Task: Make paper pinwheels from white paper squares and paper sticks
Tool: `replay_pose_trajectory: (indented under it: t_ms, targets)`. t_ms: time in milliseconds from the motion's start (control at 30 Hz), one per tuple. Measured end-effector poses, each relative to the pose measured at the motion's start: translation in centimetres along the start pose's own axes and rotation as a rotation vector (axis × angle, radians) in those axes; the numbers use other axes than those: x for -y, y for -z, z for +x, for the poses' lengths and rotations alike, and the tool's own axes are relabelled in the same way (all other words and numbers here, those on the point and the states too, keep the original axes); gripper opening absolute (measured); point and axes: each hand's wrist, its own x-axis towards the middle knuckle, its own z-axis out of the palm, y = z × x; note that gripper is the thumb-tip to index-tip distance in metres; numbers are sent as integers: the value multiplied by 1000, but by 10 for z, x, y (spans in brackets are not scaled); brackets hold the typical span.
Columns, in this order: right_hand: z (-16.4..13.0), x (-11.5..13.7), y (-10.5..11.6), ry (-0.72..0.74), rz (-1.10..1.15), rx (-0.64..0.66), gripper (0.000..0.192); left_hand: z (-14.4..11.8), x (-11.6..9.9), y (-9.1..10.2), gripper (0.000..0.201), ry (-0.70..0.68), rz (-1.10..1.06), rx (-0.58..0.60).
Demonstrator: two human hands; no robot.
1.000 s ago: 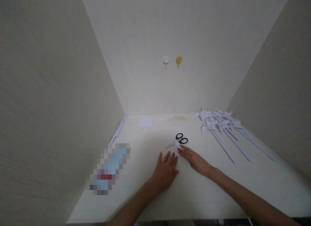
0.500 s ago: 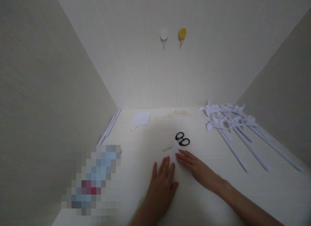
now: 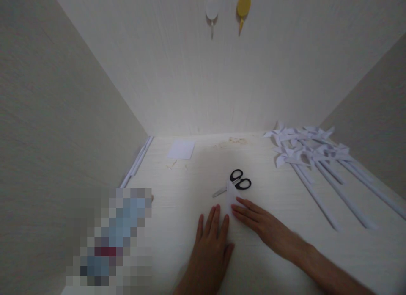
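Note:
A small folded piece of white paper lies on the pale table, its upper tip over the middle of the scissors. The scissors have black handles, and a blade shows to the left of the paper. My right hand presses on the paper's right side with its fingers stretched out. Flat on the table just left of the paper rests my left hand, fingers spread, its forefinger close to the paper's lower edge. Part of the paper is hidden under the right fingers.
Several white paper pinwheels on paper sticks lie at the right. A square white sheet is at the back left, near small scraps. Rolled paper sticks line the left wall. A pixelated object lies front left. Wall hooks hang above.
The camera view has tilted down and come slightly closer. Both hands keep nearly the same place by the folded paper; the scissors have not visibly moved on the table.

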Motion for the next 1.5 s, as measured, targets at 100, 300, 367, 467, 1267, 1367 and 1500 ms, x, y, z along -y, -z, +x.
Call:
replay_pose_trajectory:
  t_ms: [100,300,367,467,1267,1367,1500]
  targets:
    - [0,0,0,-4,5,2,50,0,0,0,52,-1,-1,7]
    - [2,2,1,19,-39,4,49,1,-1,1,53,-17,45,9]
    - [3,3,2,27,-72,19,48,2,-2,3,52,-14,59,8]
    - [4,4,4,40,-123,46,47,2,-3,5,52,-1,84,6]
    - [5,4,11,115,-198,99,49,3,-3,5,51,-19,90,-13]
    - [6,5,12,118,-201,107,49,3,-3,5,51,-13,82,-12]
    - [6,9,12,89,-204,103,52,0,-1,3,52,-18,57,-12]
